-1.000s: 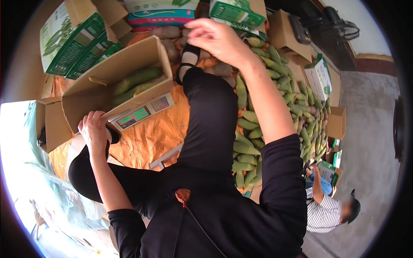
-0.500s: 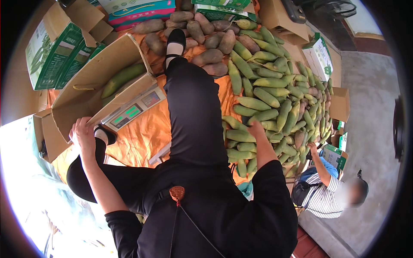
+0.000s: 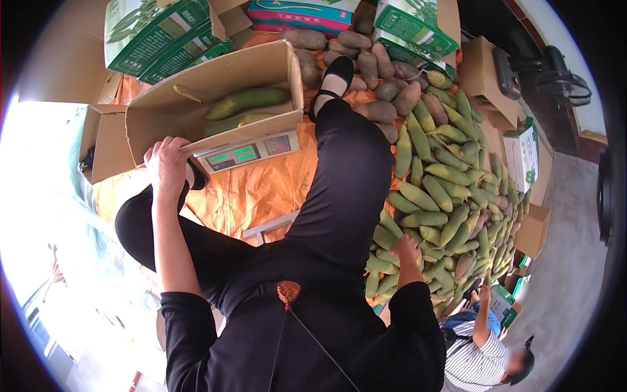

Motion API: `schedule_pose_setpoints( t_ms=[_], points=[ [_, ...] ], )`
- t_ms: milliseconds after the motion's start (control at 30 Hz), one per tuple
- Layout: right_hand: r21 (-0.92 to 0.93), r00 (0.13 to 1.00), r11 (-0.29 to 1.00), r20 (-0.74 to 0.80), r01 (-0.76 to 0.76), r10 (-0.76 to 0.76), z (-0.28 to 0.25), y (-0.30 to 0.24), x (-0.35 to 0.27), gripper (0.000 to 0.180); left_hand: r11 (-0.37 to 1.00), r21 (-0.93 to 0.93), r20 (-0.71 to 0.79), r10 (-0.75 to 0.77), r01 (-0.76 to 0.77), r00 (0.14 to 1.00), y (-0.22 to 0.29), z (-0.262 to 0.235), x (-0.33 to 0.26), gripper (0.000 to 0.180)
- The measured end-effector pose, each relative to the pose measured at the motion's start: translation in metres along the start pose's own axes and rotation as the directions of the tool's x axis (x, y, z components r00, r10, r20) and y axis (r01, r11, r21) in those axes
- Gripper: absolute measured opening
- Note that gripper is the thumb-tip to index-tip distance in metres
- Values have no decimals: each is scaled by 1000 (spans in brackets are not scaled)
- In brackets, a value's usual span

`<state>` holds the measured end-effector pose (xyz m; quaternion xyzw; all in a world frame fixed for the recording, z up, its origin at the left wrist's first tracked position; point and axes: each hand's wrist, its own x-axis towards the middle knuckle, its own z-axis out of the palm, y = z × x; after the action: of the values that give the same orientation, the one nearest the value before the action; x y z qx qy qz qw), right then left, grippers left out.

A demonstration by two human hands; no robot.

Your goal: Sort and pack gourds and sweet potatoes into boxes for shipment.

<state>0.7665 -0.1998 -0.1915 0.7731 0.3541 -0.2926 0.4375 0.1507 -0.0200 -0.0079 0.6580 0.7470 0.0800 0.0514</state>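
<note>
My left hand (image 3: 167,160) is closed on the near left edge of an open cardboard box (image 3: 225,73). Inside lie a long green radish (image 3: 251,101) and part of at least one more. The box rests on a digital scale (image 3: 279,144) with a lit green display. To the right, my right hand (image 3: 406,248) is down among a heap of green radishes (image 3: 428,196), with its fingers curled in. What those fingers hold, if anything, is hidden from view.
Purple-brown roots (image 3: 369,68) lie beyond my foot on an orange sheet (image 3: 245,189). Green printed cartons (image 3: 160,42) stand at the back left, with a green carton (image 3: 418,29) at the back right. A person in a striped shirt (image 3: 477,353) sits at the lower right, and a black fan (image 3: 562,85) stands far right.
The view has swung, so the box and heap appear farther right. My right hand has moved nearer to me along the heap, its fingers now curled. My left hand keeps its grip on the box.
</note>
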Motion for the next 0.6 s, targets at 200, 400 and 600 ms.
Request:
schedule_pose_setpoints(
  t_ms=[200, 400, 600],
  points=[
    [-24, 999, 999, -8, 48, -48, -7, -19, -20, 90, 1000, -2, -18, -23, 23, 1000, -6, -1, -2, 11],
    [61, 997, 997, -53, 56, -53, 6, -22, -18, 79, 1000, 8, -31, -21, 22, 999, -4, -3, -2, 12],
    [-16, 973, 980, -119, 196, -197, -22, 1, -6, 77, 1000, -25, -59, -16, 15, 998, -4, -4, -3, 12]
  ],
)
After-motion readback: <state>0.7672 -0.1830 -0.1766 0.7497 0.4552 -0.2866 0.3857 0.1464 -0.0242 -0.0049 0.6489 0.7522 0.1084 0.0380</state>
